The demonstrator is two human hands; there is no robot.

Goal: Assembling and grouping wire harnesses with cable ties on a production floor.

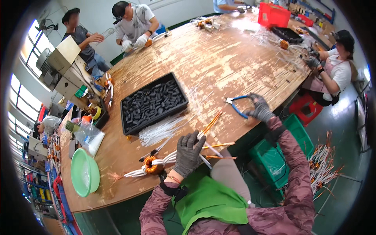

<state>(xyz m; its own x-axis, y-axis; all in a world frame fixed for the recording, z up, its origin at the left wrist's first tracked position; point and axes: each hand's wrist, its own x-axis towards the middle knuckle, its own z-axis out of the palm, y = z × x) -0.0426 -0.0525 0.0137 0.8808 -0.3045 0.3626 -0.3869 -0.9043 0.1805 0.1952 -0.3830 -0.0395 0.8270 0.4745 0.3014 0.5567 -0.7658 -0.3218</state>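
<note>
My left hand (188, 153), in a grey knit glove, is closed around white-sleeved leads of a copper-wound ring coil (153, 165) at the table's near edge. Bare copper-coloured wire ends (212, 122) fan out past its fingers, some up and some right. Further right, my gloved right hand (260, 108) has bent fingers and thumb on the two handle ends of blue-handled pliers (236, 106). Their handles are spread and the jaws point left, apart from the wires. Frayed strands show at the coil's left end.
A black tray (126, 124) of short black tubes lies ahead, with thin white strips (159, 132) before it. A light green bowl (94, 177) stands left. Green crates (270, 150) and bundled wired coils (324, 166) sit below right. Several people work around the wooden table (219, 58).
</note>
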